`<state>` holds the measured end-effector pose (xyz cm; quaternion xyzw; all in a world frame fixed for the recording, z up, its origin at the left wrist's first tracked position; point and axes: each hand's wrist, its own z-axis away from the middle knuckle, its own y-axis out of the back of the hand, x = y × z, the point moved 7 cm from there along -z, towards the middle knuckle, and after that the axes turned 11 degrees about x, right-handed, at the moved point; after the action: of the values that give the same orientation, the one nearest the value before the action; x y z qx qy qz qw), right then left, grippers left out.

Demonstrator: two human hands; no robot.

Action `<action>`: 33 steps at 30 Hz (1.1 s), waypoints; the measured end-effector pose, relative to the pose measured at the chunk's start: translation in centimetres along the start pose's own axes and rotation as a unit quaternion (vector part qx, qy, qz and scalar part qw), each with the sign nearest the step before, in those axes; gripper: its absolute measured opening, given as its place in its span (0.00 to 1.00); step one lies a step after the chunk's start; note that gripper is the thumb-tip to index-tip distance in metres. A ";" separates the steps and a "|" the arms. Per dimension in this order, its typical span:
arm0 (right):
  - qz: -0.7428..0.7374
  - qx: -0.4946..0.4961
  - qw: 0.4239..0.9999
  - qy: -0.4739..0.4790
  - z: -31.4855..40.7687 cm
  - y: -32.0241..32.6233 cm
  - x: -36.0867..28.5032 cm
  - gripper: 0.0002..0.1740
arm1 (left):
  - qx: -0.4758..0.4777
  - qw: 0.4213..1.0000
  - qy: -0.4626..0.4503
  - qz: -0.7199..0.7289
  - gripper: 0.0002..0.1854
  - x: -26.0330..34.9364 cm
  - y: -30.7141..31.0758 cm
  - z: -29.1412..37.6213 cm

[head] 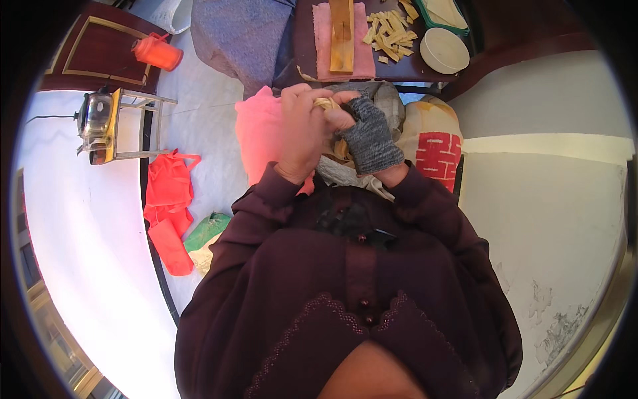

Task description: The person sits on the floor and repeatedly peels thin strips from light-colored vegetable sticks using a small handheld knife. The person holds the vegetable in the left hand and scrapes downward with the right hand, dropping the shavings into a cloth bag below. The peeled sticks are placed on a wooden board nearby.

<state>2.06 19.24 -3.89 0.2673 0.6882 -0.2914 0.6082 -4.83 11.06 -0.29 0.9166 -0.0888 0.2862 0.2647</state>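
Observation:
In front of my lap, both hands meet around a small curled, pale yellow strip point(326, 103). My left hand point(303, 130) is bare and slightly blurred, with its fingertips on the strip's left side. A grey knitted fingerless glove covers my right hand point(370, 130), whose bare thumb and fingers pinch the strip from the right. Pink cloth point(260, 132) lies behind and left of my left hand. Below the hands, partly hidden, are more yellowish strips point(343, 150) by a whitish woven cloth or bag point(336, 172).
On the dark table point(306, 37) ahead, a slotted wooden board point(342, 55) rests on a pink towel point(366, 70), beside a strip pile point(391, 35) and white bowl point(444, 51). Leftward stand an orange-red jug point(158, 52) and a glass kettle point(97, 119) on a stool point(137, 153).

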 end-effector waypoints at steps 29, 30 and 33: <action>0.078 0.009 0.993 0.084 -1.5 1.9 -0.9 0.15 | -0.077 0.828 0.426 0.357 0.10 -2.9 -1.2 1.5; 0.059 0.007 0.995 0.084 -1.7 1.9 -0.8 0.14 | -0.077 0.828 0.428 0.353 0.10 -3.2 -1.1 1.4; 0.193 -0.084 0.975 0.074 -1.8 1.0 -0.9 0.14 | -0.083 0.828 0.439 0.338 0.10 -4.4 -0.7 1.6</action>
<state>1.65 21.19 -2.90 0.3636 0.6888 -0.0887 0.6208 -7.45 10.87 -4.23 0.5816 -0.2912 0.7216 0.2373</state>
